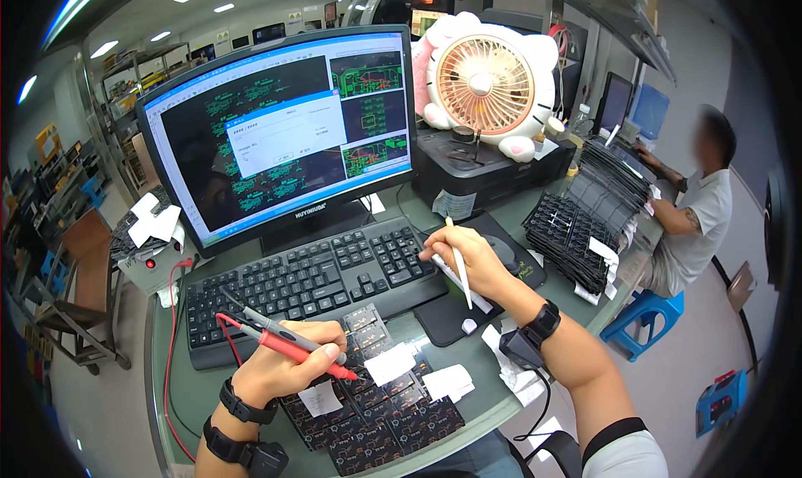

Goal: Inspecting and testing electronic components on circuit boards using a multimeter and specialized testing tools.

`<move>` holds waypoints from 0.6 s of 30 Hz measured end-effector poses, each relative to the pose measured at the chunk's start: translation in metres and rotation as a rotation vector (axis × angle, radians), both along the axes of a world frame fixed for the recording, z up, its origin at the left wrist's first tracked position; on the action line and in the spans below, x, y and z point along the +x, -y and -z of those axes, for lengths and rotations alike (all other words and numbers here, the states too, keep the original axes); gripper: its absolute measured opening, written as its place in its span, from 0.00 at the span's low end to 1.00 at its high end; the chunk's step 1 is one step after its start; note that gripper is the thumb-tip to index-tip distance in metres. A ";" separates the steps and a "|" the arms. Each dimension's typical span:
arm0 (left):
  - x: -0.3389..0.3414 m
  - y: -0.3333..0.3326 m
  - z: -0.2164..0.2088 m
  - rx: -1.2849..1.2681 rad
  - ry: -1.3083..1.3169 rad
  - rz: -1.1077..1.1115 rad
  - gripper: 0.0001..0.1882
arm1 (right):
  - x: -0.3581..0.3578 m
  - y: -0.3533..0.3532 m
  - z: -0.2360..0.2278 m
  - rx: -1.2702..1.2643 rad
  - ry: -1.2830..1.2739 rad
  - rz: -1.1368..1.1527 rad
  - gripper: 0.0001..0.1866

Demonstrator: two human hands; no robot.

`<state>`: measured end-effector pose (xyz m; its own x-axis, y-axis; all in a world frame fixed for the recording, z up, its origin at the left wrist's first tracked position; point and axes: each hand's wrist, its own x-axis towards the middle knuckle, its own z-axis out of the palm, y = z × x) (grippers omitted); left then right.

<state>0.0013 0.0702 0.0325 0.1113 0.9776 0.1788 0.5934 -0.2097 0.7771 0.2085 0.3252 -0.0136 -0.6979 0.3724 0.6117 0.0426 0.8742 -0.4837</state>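
My left hand (280, 365) is closed around a red test probe (292, 347) and a grey test probe (276, 325), held together like pens. The red probe's tip points down at a panel of small dark circuit boards (363, 444) lying at the table's front. White paper slips (390, 363) rest on that panel. My right hand (480, 265) grips a slim white pen-shaped stick (460, 271), its fingers at the right end of the black keyboard (292, 287). Whether a fingertip presses a key, I cannot tell.
Behind the keyboard stands a monitor (288, 85) showing board drawings and a dialog box. A cat-shaped fan (484, 77) sits on a black machine (476, 173). A mouse (501, 251), stacked black panels (564, 227) and a seated person (702, 211) are to the right. Probe leads (173, 336) run along the left.
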 end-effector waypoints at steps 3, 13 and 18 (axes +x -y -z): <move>0.001 0.000 -0.001 -0.003 0.009 0.000 0.15 | 0.000 -0.003 0.002 -0.067 0.050 -0.030 0.05; 0.000 0.002 0.001 0.027 0.021 0.015 0.14 | -0.022 0.000 -0.001 0.234 0.226 -0.041 0.04; 0.001 0.003 0.000 0.046 -0.006 0.022 0.13 | -0.053 -0.001 -0.013 0.233 0.173 -0.058 0.05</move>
